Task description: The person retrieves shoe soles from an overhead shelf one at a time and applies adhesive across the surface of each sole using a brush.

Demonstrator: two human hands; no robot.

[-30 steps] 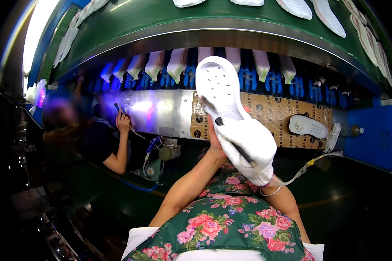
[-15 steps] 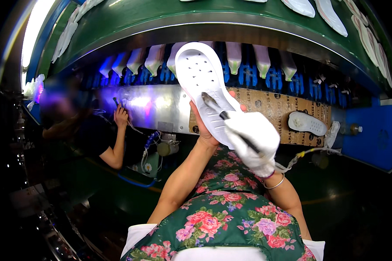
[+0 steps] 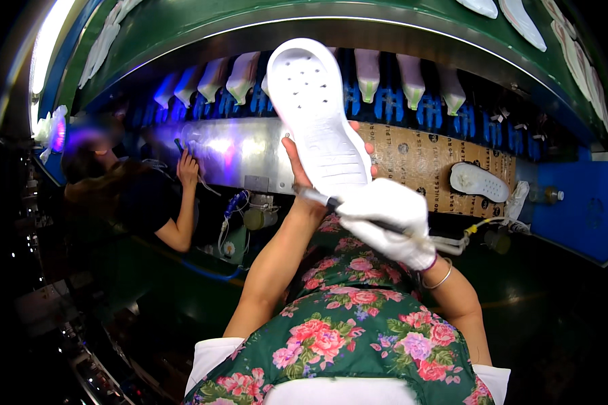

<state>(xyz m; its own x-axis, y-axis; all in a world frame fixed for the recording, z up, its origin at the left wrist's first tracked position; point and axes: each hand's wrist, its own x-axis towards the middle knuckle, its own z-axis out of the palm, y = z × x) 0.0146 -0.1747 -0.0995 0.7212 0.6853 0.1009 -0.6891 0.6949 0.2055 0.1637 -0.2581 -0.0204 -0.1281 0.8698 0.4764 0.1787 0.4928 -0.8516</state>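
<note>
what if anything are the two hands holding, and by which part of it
The left hand holds the white shoe sole from beneath, by its near half. The gloved right hand grips a brush-like tool by its black handle.

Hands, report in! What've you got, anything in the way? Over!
Bare left hand holding white perforated shoe sole. White-gloved right hand gripping slim black-handled brush. In this view, right hand and brush partly cover sole's near end.

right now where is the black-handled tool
In the head view, the black-handled tool is in the gloved right hand, near the white sole's lower end.
</note>
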